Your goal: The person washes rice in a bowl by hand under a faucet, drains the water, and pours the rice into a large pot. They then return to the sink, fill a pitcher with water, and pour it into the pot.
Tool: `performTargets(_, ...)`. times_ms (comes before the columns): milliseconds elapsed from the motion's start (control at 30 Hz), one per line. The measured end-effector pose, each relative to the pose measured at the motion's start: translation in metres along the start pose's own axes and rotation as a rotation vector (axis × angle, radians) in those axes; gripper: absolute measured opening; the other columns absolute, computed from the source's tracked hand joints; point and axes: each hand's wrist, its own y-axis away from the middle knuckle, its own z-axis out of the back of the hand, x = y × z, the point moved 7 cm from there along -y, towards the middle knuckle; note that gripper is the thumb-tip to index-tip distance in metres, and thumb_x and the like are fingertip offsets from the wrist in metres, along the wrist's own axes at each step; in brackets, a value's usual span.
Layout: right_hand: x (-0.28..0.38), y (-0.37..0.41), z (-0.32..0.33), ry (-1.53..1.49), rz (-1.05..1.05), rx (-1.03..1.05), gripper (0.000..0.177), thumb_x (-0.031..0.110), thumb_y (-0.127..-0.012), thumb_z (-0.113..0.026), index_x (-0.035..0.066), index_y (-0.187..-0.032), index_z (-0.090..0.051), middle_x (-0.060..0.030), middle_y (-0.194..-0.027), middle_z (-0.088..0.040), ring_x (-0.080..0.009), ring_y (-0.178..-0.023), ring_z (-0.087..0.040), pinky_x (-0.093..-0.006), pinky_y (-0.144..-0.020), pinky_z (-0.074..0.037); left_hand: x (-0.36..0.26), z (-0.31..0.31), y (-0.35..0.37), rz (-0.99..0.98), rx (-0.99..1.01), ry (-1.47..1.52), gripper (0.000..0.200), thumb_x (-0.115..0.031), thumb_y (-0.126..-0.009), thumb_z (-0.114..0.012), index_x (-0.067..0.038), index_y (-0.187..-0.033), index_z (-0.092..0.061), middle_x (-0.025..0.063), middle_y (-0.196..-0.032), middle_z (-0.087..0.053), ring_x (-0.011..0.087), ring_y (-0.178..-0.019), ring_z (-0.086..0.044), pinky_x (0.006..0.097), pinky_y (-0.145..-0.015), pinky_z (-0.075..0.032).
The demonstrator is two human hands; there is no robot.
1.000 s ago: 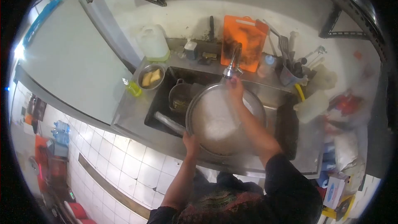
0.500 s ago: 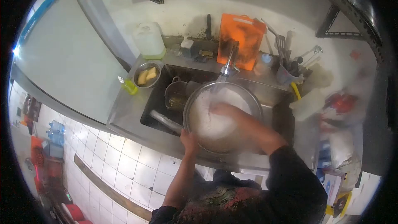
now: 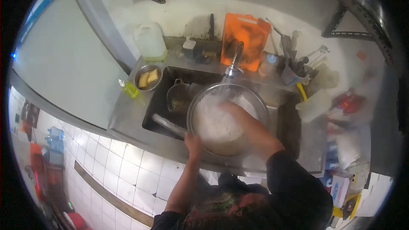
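A large round metal pot (image 3: 265,121) sits over the sink with water and a white, grain-like mass (image 3: 213,123) in it, which looks like rice. My left hand (image 3: 193,143) is closed on the pot's near-left edge, where a long metal handle (image 3: 168,124) reaches out to the left. Inside the pot, my right hand (image 3: 230,110) touches the white mass; its fingers are blurred and partly hidden. The faucet (image 3: 232,69) stands right behind, with water running from it into the pot.
In the dark sink basin (image 3: 158,106) lies a smaller pot (image 3: 177,98). Around the counter are a bowl with yellow sponges (image 3: 148,78), a green soap bottle (image 3: 129,89), a jerrycan (image 3: 150,42), an orange cutting board (image 3: 245,38) and a utensil holder (image 3: 294,76).
My right hand has shifted slightly up and left inside the pot, and the white mass looks more spread out. My left hand stays on the pot's edge.
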Motion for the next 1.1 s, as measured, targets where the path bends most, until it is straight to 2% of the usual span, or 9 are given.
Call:
performTargets(100,0.005,0.01,-0.007,0.383,-0.078,0.299,0.052,0.048,-0.08,-0.056,0.004,-0.104,-0.067,-0.0223,-0.101,-0.065,-0.0351,-0.099,-0.061,-0.0404,-0.089,-0.047,-0.041,-0.002,0.02,0.197,0.013,0.263,0.006,-0.001,-0.081,-0.05,0.004,-0.084,-0.049,0.008,-0.071,-0.051,0.0174,-0.064,-0.049,0.0327,-0.057,-0.042)
performTargets(267,0.119,0.134,-0.025,0.89,0.085,-0.14,0.069,0.049,-0.077,-0.062,0.014,-0.134,-0.045,-0.0153,-0.14,-0.04,-0.0364,-0.128,-0.038,-0.0572,-0.106,-0.024,-0.036,0.001,0.016,0.005,-0.015,0.089,0.015,-0.002,-0.077,-0.053,0.004,-0.091,-0.056,0.0099,-0.08,-0.06,0.0193,-0.07,-0.054,0.0338,-0.065,-0.045)
performTargets(433,0.108,0.094,-0.009,1.091,-0.146,-0.117,0.062,0.038,-0.08,-0.061,0.021,-0.136,-0.041,-0.0134,-0.144,-0.033,-0.0414,-0.132,-0.028,-0.0714,-0.1,-0.014,-0.029,0.003,0.011,-0.071,0.049,-0.072,0.019,-0.005,-0.077,-0.055,0.004,-0.094,-0.057,0.0108,-0.081,-0.063,0.0184,-0.072,-0.054,0.0346,-0.066,-0.045)
performTargets(567,0.067,0.053,0.0,0.961,-0.291,-0.206,0.053,0.024,-0.081,-0.059,0.024,-0.132,-0.046,-0.0148,-0.137,-0.043,-0.0368,-0.127,-0.039,-0.0655,-0.099,-0.026,-0.055,0.007,0.017,-0.173,0.075,-0.165,0.018,-0.006,-0.077,-0.054,0.004,-0.092,-0.056,0.0093,-0.077,-0.06,0.0184,-0.07,-0.053,0.0349,-0.064,-0.044)
performTargets(667,0.015,0.033,0.003,0.792,-0.373,-0.1,0.05,0.021,-0.079,-0.06,0.017,-0.129,-0.05,-0.0151,-0.124,-0.055,-0.0317,-0.115,-0.052,-0.0495,-0.096,-0.04,-0.058,0.006,0.025,-0.184,0.04,-0.103,0.017,-0.006,-0.077,-0.053,0.003,-0.091,-0.057,0.009,-0.076,-0.059,0.0187,-0.07,-0.053,0.0347,-0.064,-0.044)
performTargets(767,0.035,0.051,-0.003,0.596,-0.093,0.137,0.044,0.021,-0.078,-0.064,0.009,-0.12,-0.057,-0.0142,-0.11,-0.063,-0.0265,-0.104,-0.06,-0.0361,-0.091,-0.045,-0.054,0.0,0.017,-0.053,-0.029,0.05,0.018,-0.002,-0.073,-0.05,0.003,-0.089,-0.057,0.0086,-0.074,-0.059,0.0178,-0.065,-0.053,0.0351,-0.059,-0.045)
performTargets(867,0.117,0.088,0.015,0.19,-0.204,0.589,0.046,0.026,-0.074,-0.07,0.002,-0.112,-0.061,-0.0155,-0.105,-0.066,-0.0256,-0.103,-0.061,-0.0354,-0.093,-0.044,-0.055,-0.001,0.022,0.051,-0.031,0.106,0.017,0.001,-0.073,-0.049,0.003,-0.088,-0.056,0.0072,-0.074,-0.059,0.0164,-0.065,-0.053,0.033,-0.058,-0.045)
performTargets(900,0.141,0.092,0.038,0.224,-0.171,0.358,0.031,0.026,-0.076,-0.068,0.008,-0.102,-0.068,-0.0143,-0.105,-0.066,-0.0275,-0.097,-0.061,-0.0389,-0.088,-0.046,-0.056,0.0,0.023,0.07,-0.023,0.112,0.016,0.001,-0.074,-0.049,0.003,-0.088,-0.056,0.0067,-0.075,-0.059,0.0159,-0.067,-0.053,0.0318,-0.06,-0.045)
performTargets(1100,-0.021,0.05,0.086,0.789,-0.317,-0.074,0.044,0.045,-0.087,-0.052,0.008,-0.105,-0.066,-0.0173,-0.103,-0.065,-0.0321,-0.095,-0.064,-0.0429,-0.084,-0.049,-0.055,0.001,0.02,0.071,-0.019,0.04,0.011,0.0,-0.08,-0.049,0.002,-0.088,-0.057,0.0043,-0.077,-0.058,0.0143,-0.069,-0.052,0.0286,-0.062,-0.043)
